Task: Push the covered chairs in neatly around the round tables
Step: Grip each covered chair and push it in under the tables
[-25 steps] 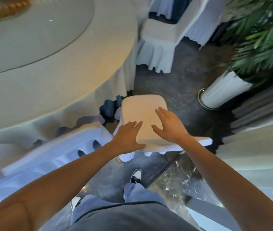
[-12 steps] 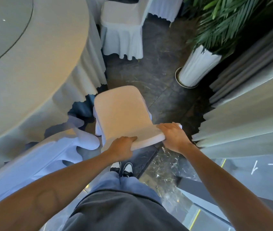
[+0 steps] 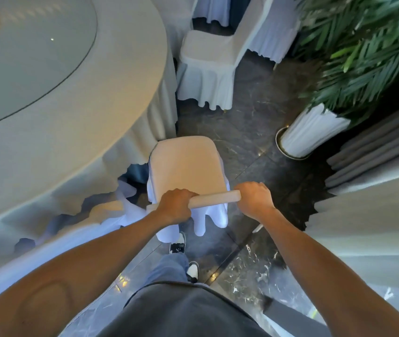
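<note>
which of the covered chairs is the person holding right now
The covered chair directly in front, its top rail gripped by the left hand and right hand; the farther chair stands untouched.

dark marble floor [image 3: 249, 132], potted palm [image 3: 354, 49]

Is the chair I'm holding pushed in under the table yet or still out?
Still out. The chair seat is fully exposed beside the round table, not under it; left hand and right hand grip its backrest.

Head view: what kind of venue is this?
Likely a banquet hall: round table with a draped cloth, white covered chairs, potted palm beside curtains.
</note>
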`<action>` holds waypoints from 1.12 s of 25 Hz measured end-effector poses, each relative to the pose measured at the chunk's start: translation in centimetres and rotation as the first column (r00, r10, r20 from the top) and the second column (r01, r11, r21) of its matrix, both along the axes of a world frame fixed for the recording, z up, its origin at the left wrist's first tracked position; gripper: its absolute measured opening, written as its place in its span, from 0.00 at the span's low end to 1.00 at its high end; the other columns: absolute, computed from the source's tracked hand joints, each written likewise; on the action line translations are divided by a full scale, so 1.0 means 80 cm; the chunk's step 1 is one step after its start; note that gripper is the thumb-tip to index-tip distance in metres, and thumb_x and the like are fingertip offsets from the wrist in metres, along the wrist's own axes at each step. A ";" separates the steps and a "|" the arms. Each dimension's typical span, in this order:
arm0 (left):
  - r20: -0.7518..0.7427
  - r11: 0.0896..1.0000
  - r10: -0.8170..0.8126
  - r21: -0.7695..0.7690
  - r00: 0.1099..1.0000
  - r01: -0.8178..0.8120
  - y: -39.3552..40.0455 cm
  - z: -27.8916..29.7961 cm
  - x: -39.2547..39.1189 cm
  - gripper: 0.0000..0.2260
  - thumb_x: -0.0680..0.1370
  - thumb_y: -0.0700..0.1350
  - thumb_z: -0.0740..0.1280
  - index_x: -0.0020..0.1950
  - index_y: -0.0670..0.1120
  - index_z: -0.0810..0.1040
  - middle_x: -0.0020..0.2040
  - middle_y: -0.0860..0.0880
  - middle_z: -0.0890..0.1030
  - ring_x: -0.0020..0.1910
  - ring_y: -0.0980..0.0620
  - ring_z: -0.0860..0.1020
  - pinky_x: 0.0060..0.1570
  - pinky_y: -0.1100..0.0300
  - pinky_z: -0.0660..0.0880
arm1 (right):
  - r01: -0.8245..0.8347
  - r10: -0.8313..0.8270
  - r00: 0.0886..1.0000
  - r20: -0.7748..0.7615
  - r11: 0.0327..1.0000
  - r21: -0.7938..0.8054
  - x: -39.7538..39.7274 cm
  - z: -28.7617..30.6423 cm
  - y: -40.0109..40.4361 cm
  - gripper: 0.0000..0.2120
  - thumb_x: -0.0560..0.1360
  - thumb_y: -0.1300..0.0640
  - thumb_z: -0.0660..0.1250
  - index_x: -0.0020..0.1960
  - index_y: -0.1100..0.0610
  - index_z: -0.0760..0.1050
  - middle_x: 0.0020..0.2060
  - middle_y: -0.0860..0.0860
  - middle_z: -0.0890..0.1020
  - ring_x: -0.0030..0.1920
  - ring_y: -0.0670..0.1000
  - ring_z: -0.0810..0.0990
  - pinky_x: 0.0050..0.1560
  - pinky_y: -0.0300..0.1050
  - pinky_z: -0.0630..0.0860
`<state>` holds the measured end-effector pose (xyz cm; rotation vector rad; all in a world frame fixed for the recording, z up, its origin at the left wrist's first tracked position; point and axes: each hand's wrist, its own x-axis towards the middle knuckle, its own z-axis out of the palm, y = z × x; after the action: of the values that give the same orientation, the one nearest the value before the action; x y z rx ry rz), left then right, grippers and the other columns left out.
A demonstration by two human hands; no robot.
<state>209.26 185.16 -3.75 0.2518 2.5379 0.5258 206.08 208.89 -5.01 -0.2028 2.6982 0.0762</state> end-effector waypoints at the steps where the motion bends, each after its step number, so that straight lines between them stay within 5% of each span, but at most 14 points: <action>1: -0.011 1.000 0.010 -0.009 1.000 -0.010 -0.010 0.000 -0.010 0.27 0.72 0.37 0.65 0.68 0.59 0.76 0.55 0.50 0.83 0.50 0.46 0.80 0.41 0.60 0.68 | -0.032 0.032 0.999 0.007 0.999 0.013 -0.013 0.002 -0.012 0.05 0.72 0.56 0.66 0.46 0.48 0.78 0.40 0.47 0.81 0.45 0.54 0.81 0.54 0.54 0.77; 9: -0.083 0.979 0.196 -0.040 0.977 -0.200 -0.079 -0.015 -0.066 0.23 0.72 0.41 0.67 0.64 0.60 0.78 0.51 0.50 0.84 0.47 0.47 0.81 0.40 0.60 0.66 | -0.135 0.135 0.988 0.079 0.991 -0.004 -0.119 0.000 -0.098 0.06 0.72 0.59 0.63 0.42 0.49 0.76 0.39 0.48 0.81 0.42 0.55 0.80 0.49 0.51 0.78; 18: -0.090 0.864 0.491 -0.074 0.867 -0.497 -0.093 -0.014 -0.074 0.19 0.75 0.40 0.65 0.64 0.56 0.79 0.53 0.45 0.84 0.52 0.44 0.80 0.43 0.58 0.67 | -0.416 0.419 0.907 0.039 0.906 -0.075 -0.203 -0.017 -0.157 0.09 0.71 0.61 0.65 0.47 0.50 0.80 0.44 0.51 0.84 0.50 0.56 0.81 0.61 0.52 0.69; 23: -0.080 0.794 0.593 -0.108 0.802 -0.598 -0.073 -0.014 -0.087 0.21 0.74 0.37 0.62 0.61 0.56 0.81 0.52 0.47 0.84 0.50 0.44 0.80 0.42 0.58 0.67 | -0.535 0.540 0.840 0.057 0.840 -0.084 -0.232 -0.015 -0.150 0.12 0.70 0.61 0.63 0.50 0.52 0.80 0.42 0.52 0.83 0.38 0.55 0.76 0.40 0.46 0.70; 28: -0.118 0.764 0.616 -0.148 0.779 -0.627 -0.057 -0.015 -0.094 0.17 0.74 0.39 0.64 0.57 0.56 0.81 0.47 0.48 0.83 0.45 0.45 0.80 0.39 0.57 0.66 | -0.558 0.563 0.823 0.077 0.827 -0.071 -0.244 -0.010 -0.141 0.14 0.70 0.61 0.63 0.53 0.52 0.80 0.43 0.53 0.83 0.39 0.56 0.78 0.38 0.46 0.72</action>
<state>201.74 180.57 -4.96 -0.6886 2.6755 0.5224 186.58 197.62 -5.82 -0.9893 2.4552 0.1747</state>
